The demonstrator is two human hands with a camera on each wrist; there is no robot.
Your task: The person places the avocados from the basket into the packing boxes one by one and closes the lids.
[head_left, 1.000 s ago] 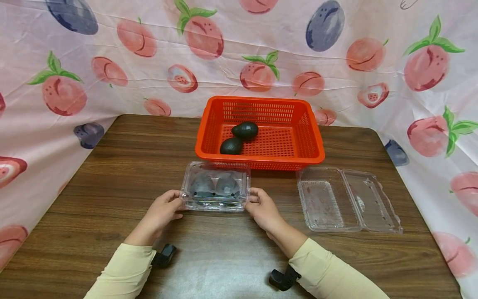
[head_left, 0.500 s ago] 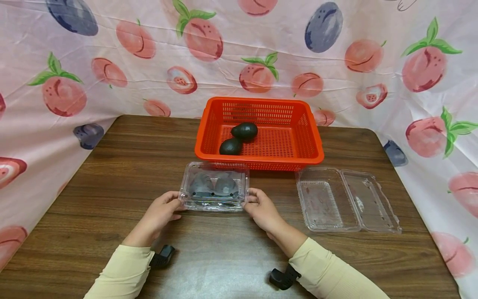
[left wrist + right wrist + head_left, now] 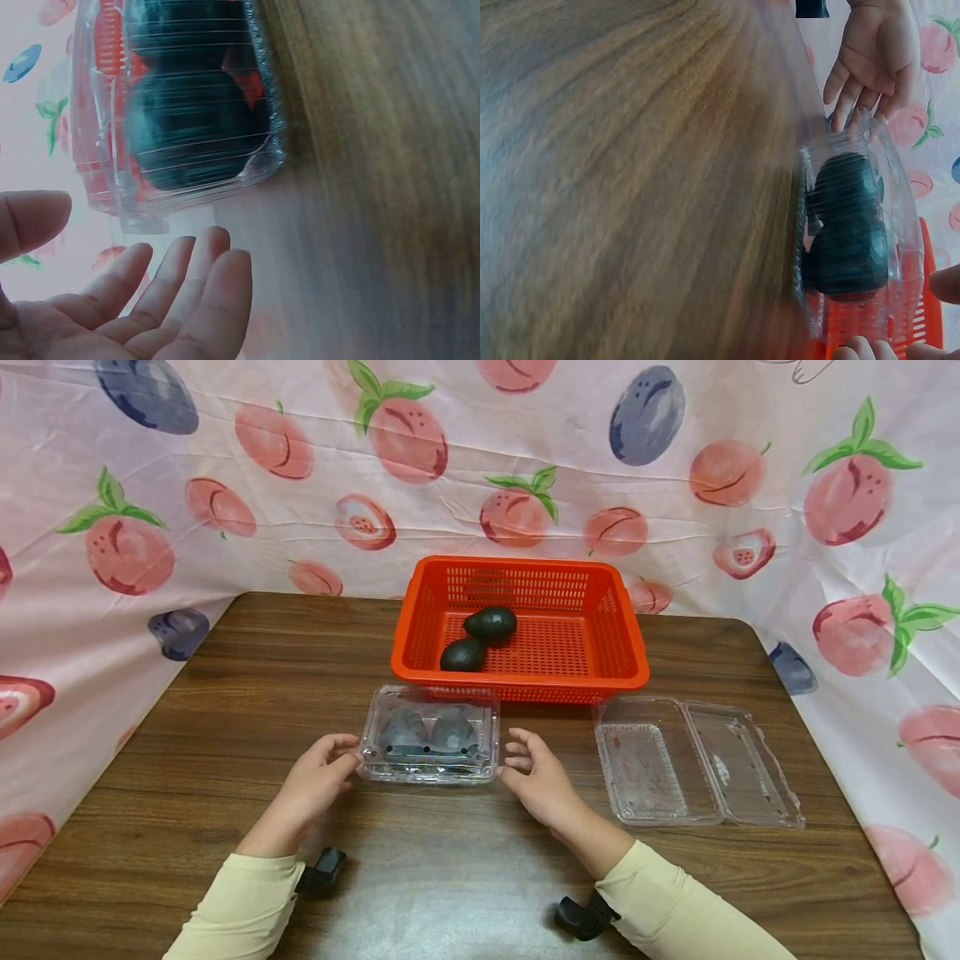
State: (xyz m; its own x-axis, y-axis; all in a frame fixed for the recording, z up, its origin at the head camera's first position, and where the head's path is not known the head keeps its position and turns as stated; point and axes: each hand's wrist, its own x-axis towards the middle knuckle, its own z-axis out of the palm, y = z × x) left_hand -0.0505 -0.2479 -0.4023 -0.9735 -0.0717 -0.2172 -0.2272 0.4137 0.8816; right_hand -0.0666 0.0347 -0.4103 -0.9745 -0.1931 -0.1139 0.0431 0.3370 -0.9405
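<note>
Had left hand (image 3: 311, 781) and right hand (image 3: 543, 783) wide by the avocado box (image 3: 429, 737), holding nothing; seemed best to move gently, leaving it flat on the counter (image 3: 232, 718).

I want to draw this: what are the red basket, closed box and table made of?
The red basket looks like smooth, shiny plastic, moulded with holes. The closed box seems glossy clear plastic: dark fruits show through. The table, softly shiny with brown grain, could be wood or laminate.

L hand (image 3: 311, 781) loose, fingers (image 3: 225, 292) nearly straight w/ thumb (image 3: 34, 221) spread wide. R hand (image 3: 543, 781) also relaxed, fingers slightly bent. Both arms (image 3: 243, 902) ext'd fwd, hands apart.
</note>
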